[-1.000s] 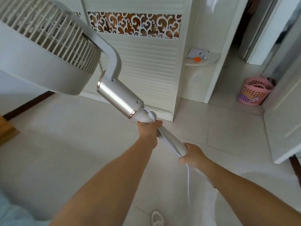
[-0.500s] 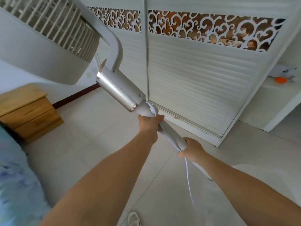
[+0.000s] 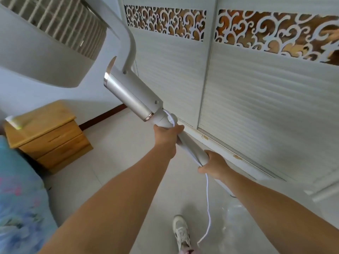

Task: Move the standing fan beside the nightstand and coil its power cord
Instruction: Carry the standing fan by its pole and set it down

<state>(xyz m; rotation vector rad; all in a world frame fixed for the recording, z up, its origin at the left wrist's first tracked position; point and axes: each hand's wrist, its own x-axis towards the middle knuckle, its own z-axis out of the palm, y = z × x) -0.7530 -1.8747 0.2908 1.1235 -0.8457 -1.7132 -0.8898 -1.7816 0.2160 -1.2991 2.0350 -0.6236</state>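
Note:
The white standing fan [image 3: 128,92] is held off the floor, tilted, with its grilled head at the upper left. My left hand [image 3: 166,136] grips the pole just below the silver motor housing. My right hand [image 3: 213,165] grips the pole lower down, together with the white power cord [image 3: 208,204], which hangs from it toward the floor. A loop of the cord also lies around the pole by my left hand. The wooden nightstand [image 3: 47,134] stands at the left, against the wall. The fan's base is hidden behind my right arm.
A white sliding wardrobe [image 3: 256,98] with carved panels runs along the right. A bed with a blue floral cover [image 3: 20,198] fills the lower left, next to the nightstand. My shoe [image 3: 180,231] is on the pale tiled floor [image 3: 119,162] between bed and wardrobe.
The view has swung left along the wardrobe: the doorway and pink basket have left the view, and the nightstand and bed have come in and grown nearer. Both hands keep their grip on the pole.

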